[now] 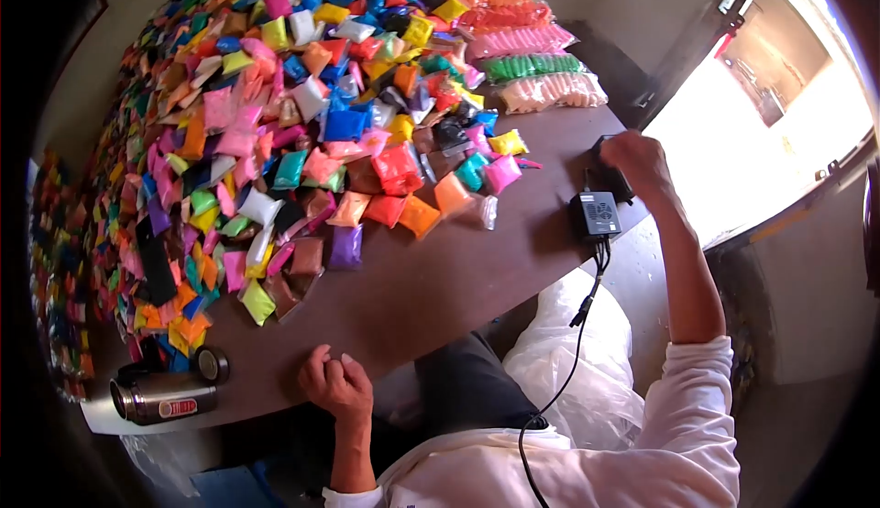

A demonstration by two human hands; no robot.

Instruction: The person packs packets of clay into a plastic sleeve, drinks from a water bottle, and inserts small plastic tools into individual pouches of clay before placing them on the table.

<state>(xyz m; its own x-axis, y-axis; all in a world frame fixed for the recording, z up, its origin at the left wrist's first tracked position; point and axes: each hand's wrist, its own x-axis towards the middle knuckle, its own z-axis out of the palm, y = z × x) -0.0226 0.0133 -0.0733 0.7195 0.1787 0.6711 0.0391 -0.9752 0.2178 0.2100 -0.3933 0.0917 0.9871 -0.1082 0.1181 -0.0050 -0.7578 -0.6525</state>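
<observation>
My right hand (639,164) is at the table's right end, its fingers curled over a black, block-like device (611,178); the fingertips are partly hidden. Just in front of it lies a small dark box with a fan grille (599,214), with black cables (584,311) running down from it toward my body. My left hand (337,384) rests by the table's front edge with its fingers curled in and nothing visible in them. Nearest to it, further back, are small colourful plastic packets (258,302) at the front of a large heap.
The heap of packets (344,125) covers much of the brown table (440,279). Bagged rows of coloured pieces (550,92) are stacked at the back right. A steel flask (170,398) lies at the front left beside its lid (212,365). Clear plastic sheeting (577,352) hangs below the table.
</observation>
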